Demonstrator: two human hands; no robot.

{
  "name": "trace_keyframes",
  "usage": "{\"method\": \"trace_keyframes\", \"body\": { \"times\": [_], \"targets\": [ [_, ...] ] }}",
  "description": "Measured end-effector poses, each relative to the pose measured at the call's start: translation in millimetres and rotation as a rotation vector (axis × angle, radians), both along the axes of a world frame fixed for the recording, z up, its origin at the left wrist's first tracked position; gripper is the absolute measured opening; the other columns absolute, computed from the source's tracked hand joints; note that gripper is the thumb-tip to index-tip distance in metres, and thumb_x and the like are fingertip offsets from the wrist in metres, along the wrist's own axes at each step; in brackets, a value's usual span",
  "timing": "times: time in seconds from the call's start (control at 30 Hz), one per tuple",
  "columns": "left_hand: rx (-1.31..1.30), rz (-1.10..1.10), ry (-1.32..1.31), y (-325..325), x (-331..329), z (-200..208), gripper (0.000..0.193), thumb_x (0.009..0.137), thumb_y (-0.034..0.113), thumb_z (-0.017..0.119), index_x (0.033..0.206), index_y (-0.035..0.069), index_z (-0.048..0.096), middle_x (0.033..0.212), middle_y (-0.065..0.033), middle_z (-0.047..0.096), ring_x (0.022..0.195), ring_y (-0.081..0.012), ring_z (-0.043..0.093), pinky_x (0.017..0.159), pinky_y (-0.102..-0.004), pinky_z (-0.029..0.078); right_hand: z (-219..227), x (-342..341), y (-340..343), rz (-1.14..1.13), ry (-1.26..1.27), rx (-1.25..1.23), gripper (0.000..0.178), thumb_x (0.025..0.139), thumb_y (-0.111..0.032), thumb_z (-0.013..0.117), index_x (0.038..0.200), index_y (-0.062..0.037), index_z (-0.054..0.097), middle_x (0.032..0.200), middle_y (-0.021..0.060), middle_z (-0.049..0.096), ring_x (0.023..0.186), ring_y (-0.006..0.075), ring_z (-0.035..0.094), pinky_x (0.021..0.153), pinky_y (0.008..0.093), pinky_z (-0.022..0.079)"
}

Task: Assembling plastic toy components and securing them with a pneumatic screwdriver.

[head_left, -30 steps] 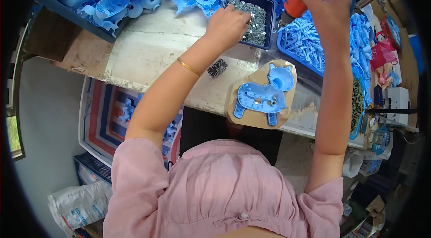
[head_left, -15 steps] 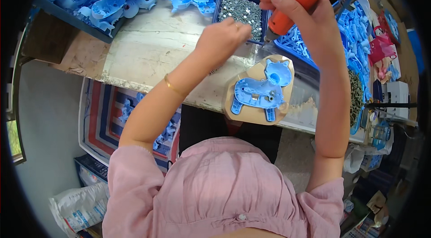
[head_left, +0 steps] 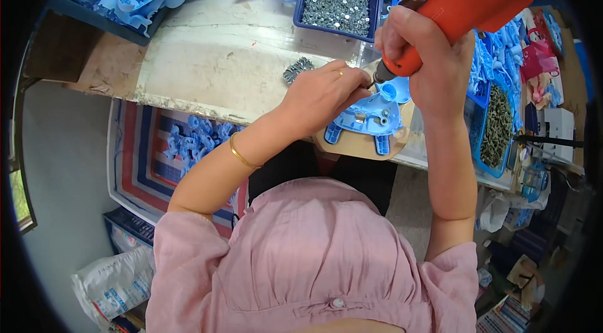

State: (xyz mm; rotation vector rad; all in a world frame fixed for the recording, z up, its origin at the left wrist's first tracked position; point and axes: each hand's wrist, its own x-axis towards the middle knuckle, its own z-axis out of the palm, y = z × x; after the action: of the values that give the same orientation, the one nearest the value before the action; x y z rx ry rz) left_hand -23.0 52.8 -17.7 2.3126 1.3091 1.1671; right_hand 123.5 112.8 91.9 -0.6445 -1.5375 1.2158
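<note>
My right hand (head_left: 427, 44) is wrapped round a red electric screwdriver (head_left: 465, 13), its tip pointing down and left. The fingers of my left hand (head_left: 323, 94) are pinched together right at that tip; whatever they hold is too small to make out. Beneath both hands lies a blue plastic animal-shaped shell half (head_left: 370, 121), hollow side up, on a tan board (head_left: 402, 138). Small metal parts show inside the shell near its right end, and my left hand hides part of its upper left. A little pile of screws (head_left: 298, 69) lies just beyond my left hand.
A dark blue tray (head_left: 336, 5) of small metal parts stands behind my hands. Blue shells fill a bin (head_left: 132, 0) at far left. On the right, a blue basket (head_left: 496, 126) holds greenish screws. Below the table's front edge, a striped container (head_left: 135, 163) holds blue parts.
My left hand has moved from beside the metal-parts tray down to the shell, its fingers now at the screwdriver tip. My right hand has brought the screwdriver down over the shell.
</note>
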Motion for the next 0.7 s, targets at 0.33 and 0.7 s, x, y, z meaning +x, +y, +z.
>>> {"method": "trace_keyframes", "body": {
  "times": [0.33,0.7],
  "targets": [
    [-0.120,-0.097,-0.100,-5,1,1,0.015,0.092,0.020,0.070,0.102,0.010,0.065,0.087,-0.0076,0.066,0.087,-0.0282,0.064,0.074,-0.0400,0.051,-3,5,-3,0.075,-0.044,0.018,0.029,0.088,-0.008,0.061,0.113,0.0038,0.056,0.065,0.0065,0.057,0.057,0.0150,0.056,0.064,0.0331,0.051],
    [-0.027,-0.076,-0.040,-4,-6,2,0.015,0.090,0.020,0.071,0.098,0.009,0.065,0.085,-0.0051,0.067,0.088,-0.0269,0.062,0.080,-0.0402,0.048,4,-3,-4,0.029,0.063,-0.124,0.029,0.082,-0.003,0.061,0.109,0.0044,0.054,0.065,0.0089,0.058,0.053,0.0166,0.056,0.057,0.0321,0.050]
  ]
}}
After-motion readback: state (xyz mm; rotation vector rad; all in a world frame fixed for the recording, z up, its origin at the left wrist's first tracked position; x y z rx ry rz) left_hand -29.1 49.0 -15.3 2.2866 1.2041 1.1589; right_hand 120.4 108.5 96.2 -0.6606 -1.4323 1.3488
